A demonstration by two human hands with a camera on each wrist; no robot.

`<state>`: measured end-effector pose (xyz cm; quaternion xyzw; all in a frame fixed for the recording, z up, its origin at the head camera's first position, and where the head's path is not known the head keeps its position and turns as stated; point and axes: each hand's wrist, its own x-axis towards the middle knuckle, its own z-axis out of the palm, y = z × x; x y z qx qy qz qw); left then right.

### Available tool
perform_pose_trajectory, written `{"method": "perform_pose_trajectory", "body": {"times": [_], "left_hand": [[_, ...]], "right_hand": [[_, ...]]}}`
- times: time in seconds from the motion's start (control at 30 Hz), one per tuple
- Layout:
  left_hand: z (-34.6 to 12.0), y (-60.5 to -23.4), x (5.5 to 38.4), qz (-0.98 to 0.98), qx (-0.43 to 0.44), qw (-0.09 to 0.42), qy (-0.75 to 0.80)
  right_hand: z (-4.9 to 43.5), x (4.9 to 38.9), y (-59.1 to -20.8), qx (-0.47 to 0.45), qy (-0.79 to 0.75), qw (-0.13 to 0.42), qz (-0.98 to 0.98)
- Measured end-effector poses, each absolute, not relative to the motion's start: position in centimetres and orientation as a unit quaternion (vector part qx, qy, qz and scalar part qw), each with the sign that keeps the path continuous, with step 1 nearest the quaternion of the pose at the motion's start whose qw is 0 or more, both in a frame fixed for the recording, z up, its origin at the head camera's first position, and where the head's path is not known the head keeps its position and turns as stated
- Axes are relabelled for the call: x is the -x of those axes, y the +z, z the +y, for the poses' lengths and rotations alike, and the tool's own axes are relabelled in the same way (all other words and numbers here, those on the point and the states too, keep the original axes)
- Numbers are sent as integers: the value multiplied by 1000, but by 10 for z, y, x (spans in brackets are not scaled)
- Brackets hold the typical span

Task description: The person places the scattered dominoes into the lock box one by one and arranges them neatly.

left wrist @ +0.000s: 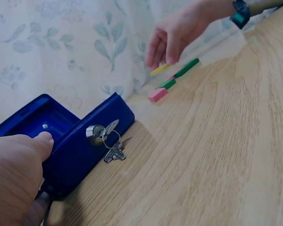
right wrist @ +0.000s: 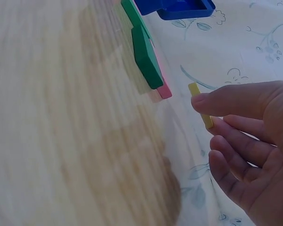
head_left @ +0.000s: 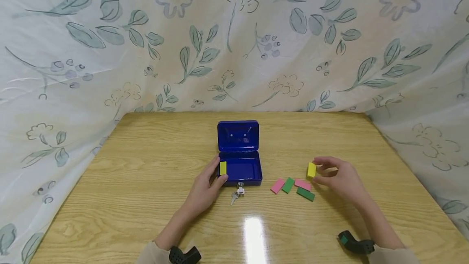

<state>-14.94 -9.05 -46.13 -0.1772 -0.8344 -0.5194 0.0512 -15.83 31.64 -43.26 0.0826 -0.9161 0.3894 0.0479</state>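
Observation:
A blue metal cash box [head_left: 243,182] stands on the table with its lid [head_left: 238,135] raised and one yellow block [head_left: 223,168] inside at the left. My left hand [head_left: 205,188] grips the box's left side, its thumb over the front rim in the left wrist view. Keys [left wrist: 114,153] on a ring hang from the front lock [left wrist: 94,134]. To the right of the box, my right hand [head_left: 338,178] pinches another yellow block [right wrist: 202,106] between thumb and fingers, above the table. Pink blocks [head_left: 277,186] and green blocks [head_left: 305,194] lie between the box and that hand.
The wooden table [head_left: 165,154] extends on both sides of the box. Floral cloth [head_left: 234,44] hangs behind it and along both sides. Each wrist wears a black device [head_left: 355,244].

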Motion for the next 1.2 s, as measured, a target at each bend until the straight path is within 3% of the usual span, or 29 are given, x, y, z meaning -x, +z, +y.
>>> {"method": "perform_pose_trajectory", "body": {"times": [1.2], "left_hand": [[-91,-459,148,-841,176,58,-509]], "right_hand": [[312,153,-427,-82,418,56,-903]]}}
